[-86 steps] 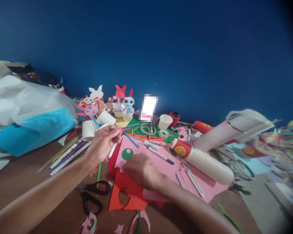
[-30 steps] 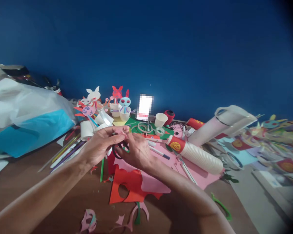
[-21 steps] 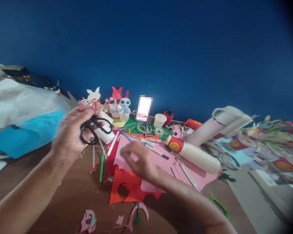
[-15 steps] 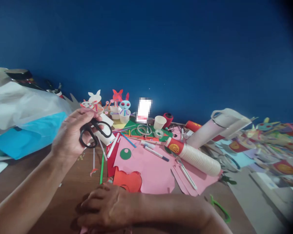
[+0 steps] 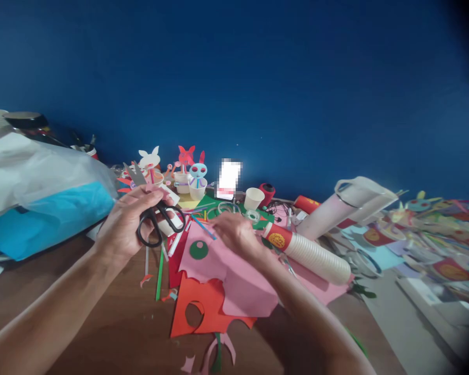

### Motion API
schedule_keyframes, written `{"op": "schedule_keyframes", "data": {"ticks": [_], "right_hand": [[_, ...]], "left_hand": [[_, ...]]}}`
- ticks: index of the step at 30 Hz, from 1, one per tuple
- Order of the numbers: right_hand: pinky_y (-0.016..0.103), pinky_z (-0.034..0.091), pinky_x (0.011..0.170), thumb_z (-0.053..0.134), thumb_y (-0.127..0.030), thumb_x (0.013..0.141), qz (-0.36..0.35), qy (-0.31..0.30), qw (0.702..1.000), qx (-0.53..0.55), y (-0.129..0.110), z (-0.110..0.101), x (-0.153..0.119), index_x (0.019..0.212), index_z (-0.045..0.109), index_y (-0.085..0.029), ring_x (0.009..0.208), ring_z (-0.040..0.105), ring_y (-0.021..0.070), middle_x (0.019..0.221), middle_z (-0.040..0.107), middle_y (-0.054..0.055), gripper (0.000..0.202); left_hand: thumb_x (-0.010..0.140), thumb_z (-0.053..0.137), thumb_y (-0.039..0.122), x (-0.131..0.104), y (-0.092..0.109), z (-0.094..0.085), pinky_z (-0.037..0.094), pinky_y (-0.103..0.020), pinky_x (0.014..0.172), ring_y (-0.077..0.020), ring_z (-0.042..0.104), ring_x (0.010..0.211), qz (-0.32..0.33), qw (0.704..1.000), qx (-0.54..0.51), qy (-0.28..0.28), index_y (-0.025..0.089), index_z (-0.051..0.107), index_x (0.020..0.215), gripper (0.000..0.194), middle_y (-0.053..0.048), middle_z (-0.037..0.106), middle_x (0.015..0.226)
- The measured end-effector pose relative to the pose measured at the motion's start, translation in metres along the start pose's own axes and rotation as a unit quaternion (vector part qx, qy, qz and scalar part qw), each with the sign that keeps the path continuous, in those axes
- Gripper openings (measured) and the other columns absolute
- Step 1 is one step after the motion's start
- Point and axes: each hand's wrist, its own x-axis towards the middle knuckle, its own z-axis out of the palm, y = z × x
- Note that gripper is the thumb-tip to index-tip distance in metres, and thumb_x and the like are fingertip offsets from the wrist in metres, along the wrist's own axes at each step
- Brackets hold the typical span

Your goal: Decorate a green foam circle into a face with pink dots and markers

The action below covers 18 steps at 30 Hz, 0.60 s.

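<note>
My left hand (image 5: 121, 219) is closed around a pair of scissors (image 5: 160, 237) with black handles. Their grey blades point up and away past my fingers, and the handle loops face right. Reaching over the pink paper sheet (image 5: 246, 286), my right hand (image 5: 236, 232) has its fingers close to a thin blue stick (image 5: 206, 230); whether they grip anything I cannot tell. A green circle with a small pink dot (image 5: 199, 250) lies on the pink paper. Partly beneath that sheet, an orange-red paper (image 5: 214, 317) has a round hole cut in it.
A stack of paper cups (image 5: 320, 258) lies on its side at right, near a white pitcher (image 5: 336, 200). Paper animal figures in cups (image 5: 197, 179) and a lit phone (image 5: 229, 177) stand at the back. Plastic bags (image 5: 50, 203) fill the left. Paper scraps (image 5: 219, 349) lie in front.
My right hand has moved from the near table edge up and across the pink paper, uncovering the orange-red sheet and scraps. My left hand has shifted slightly right, still gripping the scissors.
</note>
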Motion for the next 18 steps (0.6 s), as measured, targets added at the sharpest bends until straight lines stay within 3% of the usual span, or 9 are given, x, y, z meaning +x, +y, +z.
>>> {"op": "schedule_keyframes", "data": {"ticks": [3, 6, 9, 11, 13, 15, 18], "right_hand": [[0.027, 0.037, 0.070, 0.045, -0.024, 0.088, 0.066, 0.014, 0.997, -0.038, 0.047, 0.000, 0.010, 0.099, 0.061, -0.017, 0.083, 0.057, 0.0175, 0.091, 0.063, 0.007, 0.020], [0.027, 0.037, 0.068, 0.047, -0.023, 0.087, 0.086, 0.016, 0.995, -0.043, 0.062, 0.000, 0.000, 0.101, 0.061, -0.018, 0.081, 0.059, 0.0176, 0.090, 0.064, 0.006, 0.020], [0.026, 0.037, 0.068, 0.043, -0.024, 0.089, 0.062, 0.017, 0.998, 0.000, 0.045, -0.005, -0.030, 0.093, 0.063, -0.018, 0.077, 0.058, 0.0155, 0.083, 0.064, 0.006, 0.021], [0.026, 0.037, 0.068, 0.041, -0.027, 0.089, -0.028, -0.031, 0.998, 0.052, 0.021, -0.007, -0.057, 0.085, 0.062, -0.018, 0.073, 0.056, 0.0144, 0.078, 0.063, 0.005, 0.023], [0.028, 0.036, 0.065, 0.043, -0.039, 0.087, -0.139, -0.091, 0.982, 0.089, -0.006, -0.004, -0.081, 0.081, 0.060, -0.019, 0.068, 0.053, 0.0146, 0.073, 0.060, 0.003, 0.027], [0.031, 0.035, 0.067, 0.043, -0.051, 0.083, -0.226, -0.127, 0.959, 0.110, -0.027, 0.002, -0.097, 0.093, 0.058, -0.022, 0.069, 0.052, 0.0150, 0.080, 0.060, 0.002, 0.035], [0.034, 0.035, 0.072, 0.040, -0.056, 0.082, -0.286, -0.143, 0.941, 0.116, -0.043, 0.013, -0.109, 0.107, 0.052, -0.026, 0.075, 0.051, 0.0160, 0.090, 0.059, 0.002, 0.041]], "left_hand": [[0.071, 0.063, 0.019, 0.002, -0.004, 0.004, 0.051, -0.020, 0.058, -0.0104, 0.058, 0.065, -0.009, 1.000, 0.017, 0.000, 0.017, 0.060, 0.075, 0.005, -0.001, 0.062, 0.074], [0.071, 0.062, 0.020, 0.005, -0.005, 0.011, 0.050, -0.022, 0.057, -0.0116, 0.059, 0.065, -0.011, 1.000, 0.003, -0.023, 0.018, 0.060, 0.073, 0.003, -0.001, 0.061, 0.073], [0.072, 0.062, 0.018, 0.010, -0.005, 0.021, 0.050, -0.024, 0.057, -0.0133, 0.059, 0.069, -0.011, 0.998, -0.033, -0.053, 0.019, 0.057, 0.071, 0.005, 0.000, 0.060, 0.076], [0.072, 0.061, 0.016, 0.013, -0.005, 0.031, 0.049, -0.024, 0.057, -0.0134, 0.058, 0.071, -0.001, 0.997, -0.053, -0.061, 0.019, 0.055, 0.070, 0.007, 0.000, 0.060, 0.076], [0.073, 0.060, 0.015, 0.014, -0.005, 0.043, 0.049, -0.024, 0.056, -0.0132, 0.057, 0.071, 0.012, 0.996, -0.059, -0.064, 0.017, 0.055, 0.071, 0.006, -0.001, 0.058, 0.074], [0.074, 0.059, 0.015, 0.014, -0.005, 0.053, 0.048, -0.024, 0.056, -0.0130, 0.057, 0.072, 0.020, 0.995, -0.064, -0.073, 0.016, 0.055, 0.071, 0.005, -0.001, 0.057, 0.073], [0.076, 0.056, 0.015, 0.011, -0.004, 0.063, 0.047, -0.024, 0.058, -0.0124, 0.056, 0.073, 0.037, 0.992, -0.085, -0.089, 0.017, 0.055, 0.072, 0.005, 0.000, 0.055, 0.073]]}}
